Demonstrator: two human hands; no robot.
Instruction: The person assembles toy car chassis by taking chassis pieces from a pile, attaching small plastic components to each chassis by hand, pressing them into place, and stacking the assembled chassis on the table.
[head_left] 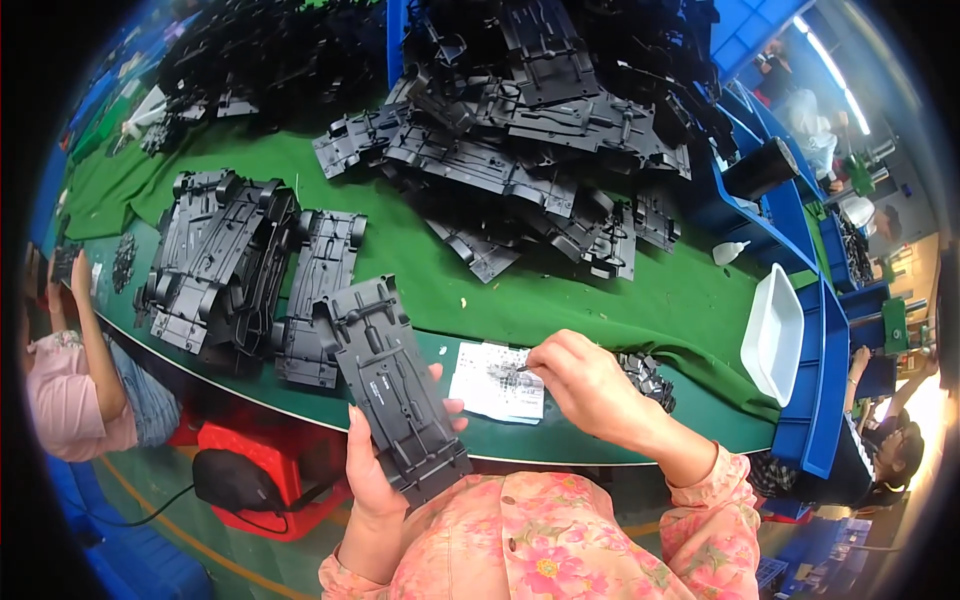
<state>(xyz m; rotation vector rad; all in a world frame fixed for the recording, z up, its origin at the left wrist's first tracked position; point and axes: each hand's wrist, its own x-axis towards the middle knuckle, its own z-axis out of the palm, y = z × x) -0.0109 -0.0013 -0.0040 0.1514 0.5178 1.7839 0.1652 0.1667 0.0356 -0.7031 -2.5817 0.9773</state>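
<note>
My left hand (372,465) grips a black plastic toy-car chassis (392,385) by its lower part, tilted upright over the table's near edge. Its flat underside with moulded ribs faces me. To the right, my right hand (590,385) is closed in a pinch above a white printed sheet (515,406). Small dark bits lie on that sheet. Something small and dark shows at the fingertips, too small to name. A heap of small black parts (650,382) lies just beyond my right wrist.
Stacked black chassis (205,265) stand at the left, and a large pile (480,165) covers the green cloth (420,270) at the back. On the right are a white tray (775,335), a small white bottle (730,252) and blue bins (810,380). Other people sit at both sides.
</note>
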